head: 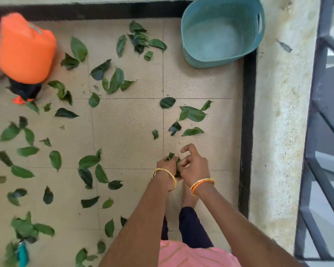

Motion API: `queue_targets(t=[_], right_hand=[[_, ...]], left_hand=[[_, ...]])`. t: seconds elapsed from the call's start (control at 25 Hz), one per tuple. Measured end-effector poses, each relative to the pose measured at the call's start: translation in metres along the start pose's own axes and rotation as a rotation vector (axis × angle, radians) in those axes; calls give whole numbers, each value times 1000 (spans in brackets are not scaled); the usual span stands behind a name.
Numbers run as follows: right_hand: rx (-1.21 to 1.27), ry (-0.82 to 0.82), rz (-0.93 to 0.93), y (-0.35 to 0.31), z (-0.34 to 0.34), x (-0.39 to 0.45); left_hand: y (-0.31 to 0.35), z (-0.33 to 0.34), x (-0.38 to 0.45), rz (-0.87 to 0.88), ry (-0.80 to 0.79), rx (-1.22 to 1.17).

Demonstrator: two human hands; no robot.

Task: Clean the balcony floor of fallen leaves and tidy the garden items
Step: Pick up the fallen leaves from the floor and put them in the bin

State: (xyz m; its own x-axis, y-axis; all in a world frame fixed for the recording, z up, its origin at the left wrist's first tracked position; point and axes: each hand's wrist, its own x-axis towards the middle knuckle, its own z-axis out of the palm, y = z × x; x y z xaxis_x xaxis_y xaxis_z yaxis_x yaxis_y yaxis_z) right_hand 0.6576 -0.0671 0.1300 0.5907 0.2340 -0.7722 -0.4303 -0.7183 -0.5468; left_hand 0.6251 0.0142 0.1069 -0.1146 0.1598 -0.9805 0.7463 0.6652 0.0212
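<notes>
Gathering: left hand (pixel 167 163) grips leaf bunch (pixel 173 158), right hand (pixel 194 164) touching alongside, fingers curled, holding nothing evident. Basket (pixel 223 32) far ahead, slightly right; right hand nearer. Loose leaves (pixel 193 113) lie between.

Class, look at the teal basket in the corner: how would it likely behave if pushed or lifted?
The teal basket looks like thin perforated plastic and holds nothing visible, so probably light. It leans against the wall, so a push may tip or slide it. Its side handle slot should allow an easy grip.
</notes>
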Motion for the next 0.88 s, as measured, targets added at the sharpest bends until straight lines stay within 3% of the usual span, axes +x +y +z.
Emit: queue_targets(t=[0.16, 0.24, 0.4, 0.56, 0.68, 0.88], right_hand=[[-365, -193, -197, -12, 15, 14], [-334, -190, -187, -16, 21, 25], [-321, -75, -182, -8, 40, 75], [-627, -254, -304, 21, 97, 140], [-851, -164, -493, 38, 128, 162], [-860, -119, -588, 45, 137, 164]], left_hand=[[-2, -10, 40, 41, 165, 176], [-20, -7, 93, 110, 271, 215], [44, -51, 71, 131, 205, 16], [82, -72, 85, 145, 254, -60], [86, -84, 108, 194, 344, -112], [75, -95, 122, 151, 332, -129]])
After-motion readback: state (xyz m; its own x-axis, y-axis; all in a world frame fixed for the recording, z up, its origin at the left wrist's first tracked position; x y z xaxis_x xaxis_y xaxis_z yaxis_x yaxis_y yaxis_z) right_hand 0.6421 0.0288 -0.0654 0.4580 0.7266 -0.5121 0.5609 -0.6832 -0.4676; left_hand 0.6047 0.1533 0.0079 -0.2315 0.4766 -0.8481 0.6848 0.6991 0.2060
